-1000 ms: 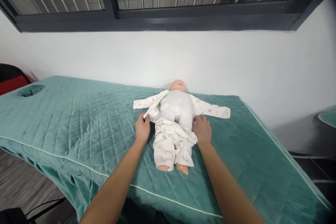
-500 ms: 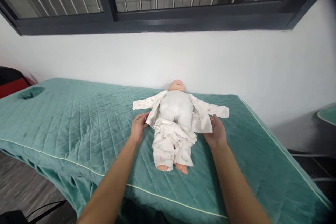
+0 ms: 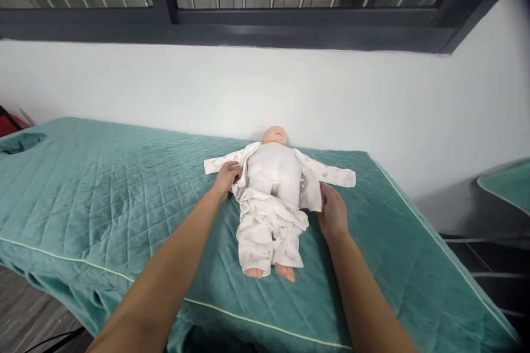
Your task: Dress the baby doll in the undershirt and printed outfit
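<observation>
A baby doll (image 3: 274,168) with a soft white body lies on its back on the green quilted bed cover. It wears a white printed baby shirt (image 3: 337,175), spread open at the front with both sleeves out to the sides. White printed baby pants (image 3: 259,231) are bunched at its hips, with the feet showing below. My left hand (image 3: 227,178) is closed on the shirt's left side edge, just under the sleeve. At the lower corner of the right front panel, my right hand (image 3: 332,210) pinches the cloth; its fingertips are partly hidden.
The green bed cover (image 3: 124,193) has a face hole (image 3: 20,143) at its far left. Behind the bed rise a white wall (image 3: 186,88) and a dark window frame (image 3: 290,33). Another green-covered edge (image 3: 507,182) shows at the right.
My left hand has moved up and inward along the shirt's left side, which is now gathered closer to the doll. My right hand has drawn the right panel slightly inward. The view has shifted.
</observation>
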`<move>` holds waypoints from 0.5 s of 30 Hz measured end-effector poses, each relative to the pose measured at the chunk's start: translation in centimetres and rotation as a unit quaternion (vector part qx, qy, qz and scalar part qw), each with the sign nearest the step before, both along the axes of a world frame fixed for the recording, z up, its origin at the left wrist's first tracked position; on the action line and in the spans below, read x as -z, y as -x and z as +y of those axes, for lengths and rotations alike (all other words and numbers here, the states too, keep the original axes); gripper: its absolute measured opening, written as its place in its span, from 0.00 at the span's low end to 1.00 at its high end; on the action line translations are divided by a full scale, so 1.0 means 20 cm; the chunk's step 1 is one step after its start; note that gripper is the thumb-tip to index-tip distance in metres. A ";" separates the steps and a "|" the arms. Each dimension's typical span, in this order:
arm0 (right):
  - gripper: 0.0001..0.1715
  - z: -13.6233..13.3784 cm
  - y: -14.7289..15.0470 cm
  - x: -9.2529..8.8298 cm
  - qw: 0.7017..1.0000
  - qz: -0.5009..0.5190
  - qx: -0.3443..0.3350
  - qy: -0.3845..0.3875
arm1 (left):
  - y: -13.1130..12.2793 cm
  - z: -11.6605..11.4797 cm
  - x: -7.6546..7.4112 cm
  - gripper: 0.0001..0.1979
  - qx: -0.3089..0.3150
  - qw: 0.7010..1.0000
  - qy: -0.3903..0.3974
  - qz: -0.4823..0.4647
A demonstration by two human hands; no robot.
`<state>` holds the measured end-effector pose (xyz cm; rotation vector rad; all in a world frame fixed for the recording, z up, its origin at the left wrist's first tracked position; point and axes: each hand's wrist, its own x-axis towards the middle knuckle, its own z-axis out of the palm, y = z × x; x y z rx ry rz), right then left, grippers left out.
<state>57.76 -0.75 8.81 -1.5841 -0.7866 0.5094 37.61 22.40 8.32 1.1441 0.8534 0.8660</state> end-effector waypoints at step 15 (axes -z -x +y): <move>0.27 0.05 0.10 -0.04 0.979 0.152 0.110 -0.074 | 0.21 0.07 -0.01 0.21 0.034 0.981 0.106 -0.160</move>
